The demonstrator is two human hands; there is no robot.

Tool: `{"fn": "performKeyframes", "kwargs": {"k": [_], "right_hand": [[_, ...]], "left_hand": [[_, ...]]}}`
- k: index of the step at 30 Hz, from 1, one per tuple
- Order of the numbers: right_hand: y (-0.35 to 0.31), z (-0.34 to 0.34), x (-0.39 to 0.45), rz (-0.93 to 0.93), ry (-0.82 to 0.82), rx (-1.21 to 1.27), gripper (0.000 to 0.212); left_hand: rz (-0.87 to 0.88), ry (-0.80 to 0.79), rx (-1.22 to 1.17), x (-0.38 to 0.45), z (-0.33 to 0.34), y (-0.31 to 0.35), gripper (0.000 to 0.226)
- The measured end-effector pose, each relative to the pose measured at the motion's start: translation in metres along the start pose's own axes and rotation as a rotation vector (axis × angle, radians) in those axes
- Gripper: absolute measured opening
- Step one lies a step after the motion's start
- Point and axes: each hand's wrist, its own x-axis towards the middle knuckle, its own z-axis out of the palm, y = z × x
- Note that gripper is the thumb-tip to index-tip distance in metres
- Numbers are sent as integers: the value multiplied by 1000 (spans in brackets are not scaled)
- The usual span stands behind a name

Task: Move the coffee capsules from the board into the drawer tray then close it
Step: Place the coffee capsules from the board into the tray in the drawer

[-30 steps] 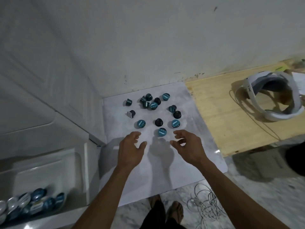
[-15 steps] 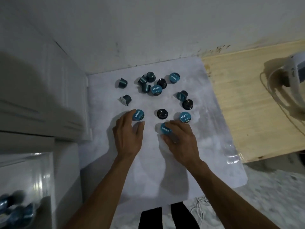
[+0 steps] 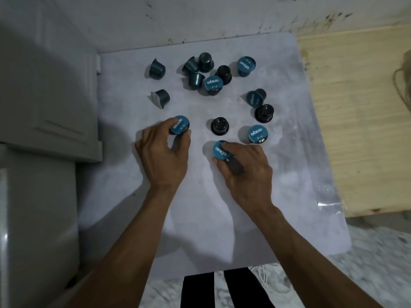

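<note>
Several dark coffee capsules with teal lids lie scattered on a white board (image 3: 222, 207). My left hand (image 3: 163, 156) is closed around one teal-lidded capsule (image 3: 179, 125) at the near left of the group. My right hand (image 3: 244, 167) grips another capsule (image 3: 219, 150), tilted with its lid facing left. A black capsule (image 3: 219, 125) stands between the two hands, and a teal-lidded one (image 3: 256, 134) sits just beyond my right hand. More capsules cluster at the far side (image 3: 213, 83). The drawer tray is out of view.
A grey cabinet (image 3: 44, 96) borders the board on the left. A light wooden board (image 3: 355, 118) lies to the right. The wall (image 3: 200, 14) runs behind. Marble floor (image 3: 378, 263) and a white cable (image 3: 266, 283) show below the board's near edge.
Both hands reached forward from above the board's near half and closed on the two nearest capsules. The view shifted closer and right, so the open drawer at the lower left left the frame.
</note>
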Motion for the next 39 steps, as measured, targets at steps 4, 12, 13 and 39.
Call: {"fn": "performKeyframes", "kwargs": {"k": [4,12,13,39], "right_hand": [[-5,-7,0,44,24,66,30],[-57,-51,5,140,-43,212,31],[-66,-57,6,138,-48,227,31],[-387,51,-43,57,-384,348,27]], "left_hand": [[-58,10,-119,-4,-10,8,32],[-112,22,-222,-30,-81,39,29],[-113,25,-221,-33,-95,45,29],[-241,-141,-39,-27,-482,-140,21]]}}
